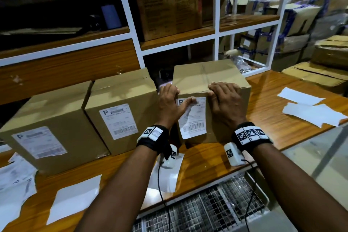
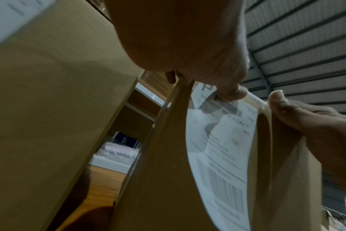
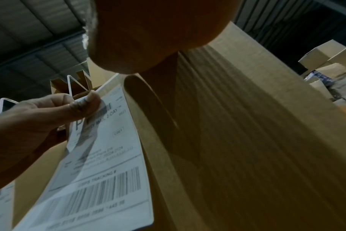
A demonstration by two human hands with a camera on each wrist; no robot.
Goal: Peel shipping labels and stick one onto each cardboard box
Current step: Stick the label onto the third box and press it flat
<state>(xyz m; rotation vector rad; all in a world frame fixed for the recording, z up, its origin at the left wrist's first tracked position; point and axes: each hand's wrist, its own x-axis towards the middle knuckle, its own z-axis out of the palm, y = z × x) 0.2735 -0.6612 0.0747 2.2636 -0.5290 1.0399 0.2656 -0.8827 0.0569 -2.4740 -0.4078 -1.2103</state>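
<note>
**Both hands forward, palms down, wrists banded**

Both bare forearms reach from 6 o'clock toward 12 in the head view, roughly parallel. The left hand (image 1: 170,102) lies palm-down, its fingers bent toward 12 o'clock and its thumb (image 1: 188,100) stretched out toward 3 o'clock, the pad pressed flat. The right hand (image 1: 225,100) sits just beside it at 3 o'clock, knuckles up, fingers curled toward 9 o'clock over an edge. Each wrist wears a black band with square markers and a small white camera slung beneath.
</note>
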